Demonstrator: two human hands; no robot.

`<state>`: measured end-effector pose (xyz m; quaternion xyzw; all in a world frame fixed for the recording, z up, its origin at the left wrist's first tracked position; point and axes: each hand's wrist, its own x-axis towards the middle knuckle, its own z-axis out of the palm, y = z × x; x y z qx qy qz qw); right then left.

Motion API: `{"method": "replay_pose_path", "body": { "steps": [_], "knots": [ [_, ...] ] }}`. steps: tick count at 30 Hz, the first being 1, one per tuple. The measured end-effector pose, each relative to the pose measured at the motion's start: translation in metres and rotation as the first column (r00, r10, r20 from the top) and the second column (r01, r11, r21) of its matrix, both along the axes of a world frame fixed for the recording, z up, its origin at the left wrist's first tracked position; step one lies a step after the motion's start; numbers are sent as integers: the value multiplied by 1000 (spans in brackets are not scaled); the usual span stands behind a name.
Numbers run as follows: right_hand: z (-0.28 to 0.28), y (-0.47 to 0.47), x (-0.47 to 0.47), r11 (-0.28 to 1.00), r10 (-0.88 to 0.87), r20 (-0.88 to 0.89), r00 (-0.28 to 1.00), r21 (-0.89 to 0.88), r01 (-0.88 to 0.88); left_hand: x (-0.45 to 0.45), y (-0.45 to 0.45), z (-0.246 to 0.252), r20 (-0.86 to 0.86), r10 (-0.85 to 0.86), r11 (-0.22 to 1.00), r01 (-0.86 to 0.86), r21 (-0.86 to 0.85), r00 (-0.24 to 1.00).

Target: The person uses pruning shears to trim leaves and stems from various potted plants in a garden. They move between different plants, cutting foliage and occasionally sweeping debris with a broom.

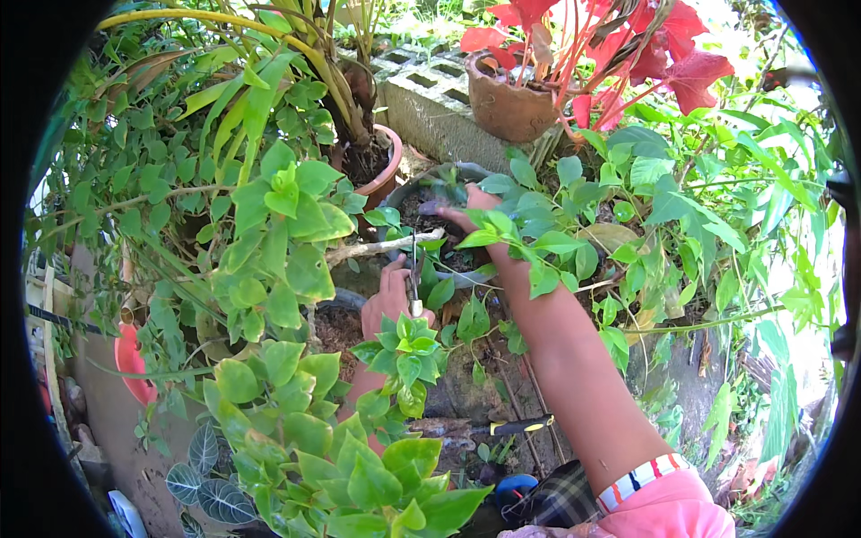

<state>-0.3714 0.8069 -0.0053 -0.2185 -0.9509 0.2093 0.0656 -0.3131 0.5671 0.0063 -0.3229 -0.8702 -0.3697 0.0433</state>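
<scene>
My left hand is closed around a slim pair of metal shears, blades pointing up beside a cut pale branch. Leaves cover part of that hand and its forearm. My right hand reaches into a round grey pot, its fingers spread over dark soil. Blurred green leaves lie by its fingertips, and whether it grips any of them cannot be made out. Leafy stems partly cover the right wrist.
A terracotta pot with red-leaved plant stands on a hollow concrete block. Left of the grey pot is a brown plastic pot. A rusty hand tool with black-and-yellow handle lies below. Dense foliage crowds the left foreground.
</scene>
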Motion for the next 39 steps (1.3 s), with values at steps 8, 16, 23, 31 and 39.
{"method": "replay_pose_path", "body": {
  "steps": [8, 16, 23, 31, 39],
  "knots": [
    [-4, -32, -20, 990, 76, -3, 997, 115, -75, 0, 2, -2, -77, -12, 1000, 13, 4, 997],
    [13, -26, -11, 966, -71, 197, 978, 258, 18, -5, -3, -5, 42, -24, 999, 26, -44, 999],
    [46, -25, 20, 939, 163, 393, 905, 219, -264, -9, -4, -13, 18, -37, 994, 39, -103, 999],
    [32, -49, 44, 977, 207, 425, 881, -43, -208, -8, -5, -10, 55, -39, 994, 44, -103, 998],
    [11, -59, 55, 944, 79, 320, 944, 280, -174, -7, -2, -22, -21, -78, 994, 79, 78, 997]
  ]
}}
